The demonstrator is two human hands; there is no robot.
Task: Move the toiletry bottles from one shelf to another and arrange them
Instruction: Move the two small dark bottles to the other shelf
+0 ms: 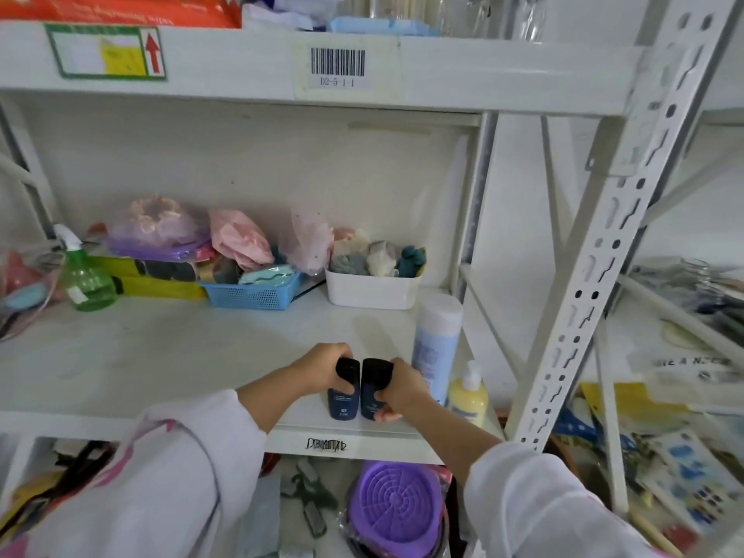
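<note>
Two dark blue bottles with black caps stand side by side near the front edge of the white middle shelf [161,356]. My left hand [322,366] grips the left dark bottle [343,404] around its cap. My right hand [398,388] wraps the right dark bottle [372,380] from its right side. Just to the right stands a tall pale blue bottle [437,344] with a white cap, and in front of it a small yellow pump bottle [469,396]. Both of those are upright and untouched.
At the back of the shelf sit a green spray bottle [86,279], a blue mesh basket [253,294], a white tub [372,292] of cloth items, and bagged pink goods. A perforated upright post [604,251] rises on the right. A purple round lid [396,505] lies on the shelf below.
</note>
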